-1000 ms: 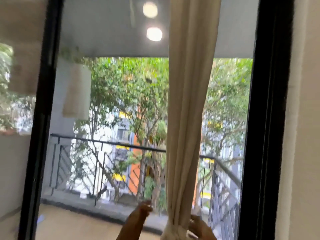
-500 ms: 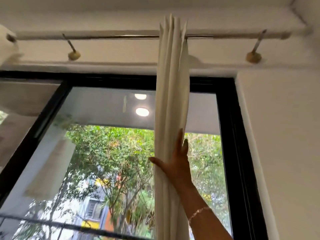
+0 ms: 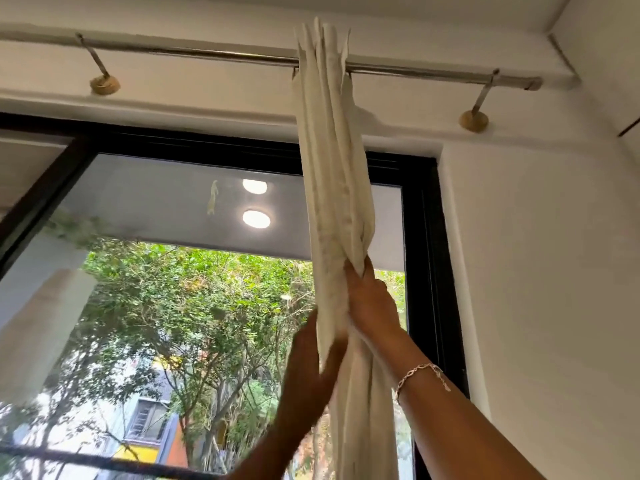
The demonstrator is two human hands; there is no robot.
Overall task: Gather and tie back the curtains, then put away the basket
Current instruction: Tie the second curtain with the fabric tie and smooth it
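Right hand curled round the gathered curtain, gripping it tight, left hand just below, blurred, fingers straight and flat against the curtain's left side, cream cloth bunched into narrow upright folds, hanging from the metal rod above the window.

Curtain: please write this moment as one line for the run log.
stage: gathering curtain | right hand: grips bunched folds | left hand: flat against it, blurred | basket: not in view

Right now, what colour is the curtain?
The curtain is plain off-white, clearest in the head view.
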